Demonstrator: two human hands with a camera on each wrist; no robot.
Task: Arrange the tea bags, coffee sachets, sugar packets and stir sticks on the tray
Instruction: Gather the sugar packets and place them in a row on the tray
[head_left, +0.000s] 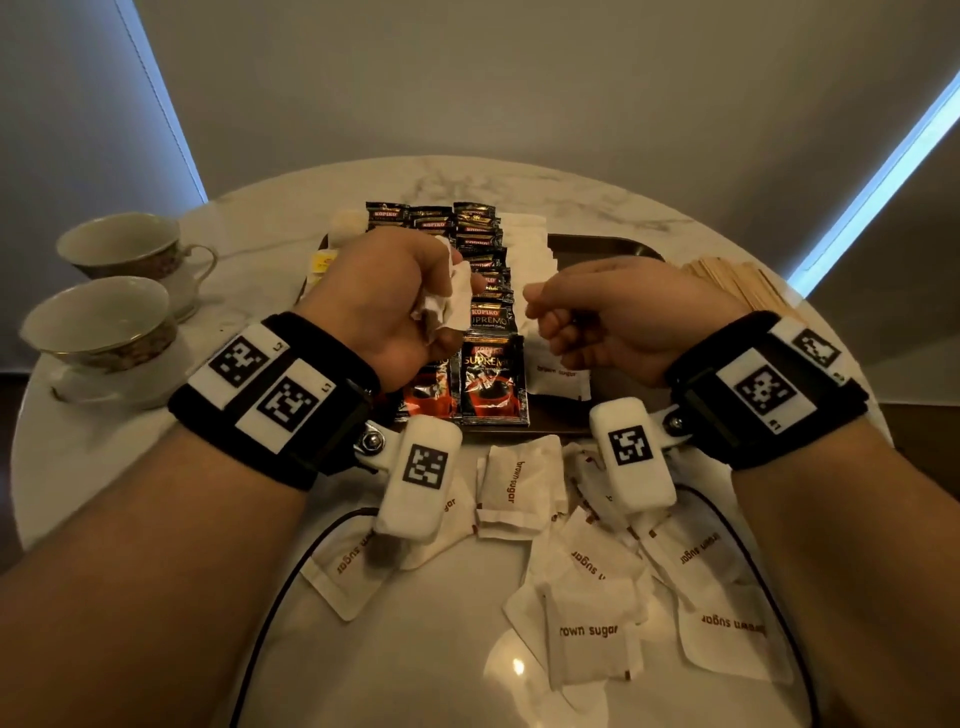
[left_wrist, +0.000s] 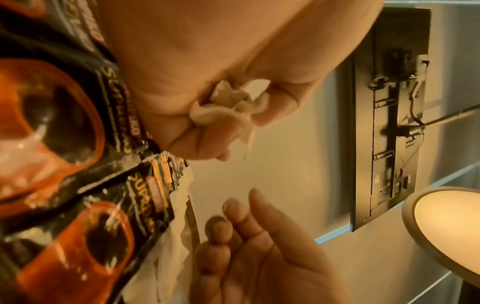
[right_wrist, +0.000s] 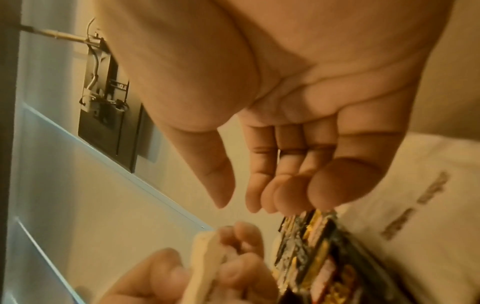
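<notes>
My left hand (head_left: 415, 301) grips a bunch of white sugar packets (head_left: 449, 299) above the coffee sachets; the left wrist view shows the sugar packets (left_wrist: 228, 107) crumpled in its fist. My right hand (head_left: 597, 317) hovers just to their right with relaxed fingers (right_wrist: 262, 185) and holds nothing. The dark tray (head_left: 613, 244) carries columns of black coffee sachets (head_left: 493, 384), tea bags (head_left: 332, 244) along its left side, a row of white packets (head_left: 530, 249) and one brown sugar packet (head_left: 563, 374). Several loose sugar packets (head_left: 592, 613) lie on the marble table in front of the tray.
A pile of wooden stir sticks (head_left: 737, 286) lies at the tray's right side. Two teacups (head_left: 124, 249) (head_left: 104, 322) stand at the table's left edge. Black cables (head_left: 280, 571) run over the near part of the round table.
</notes>
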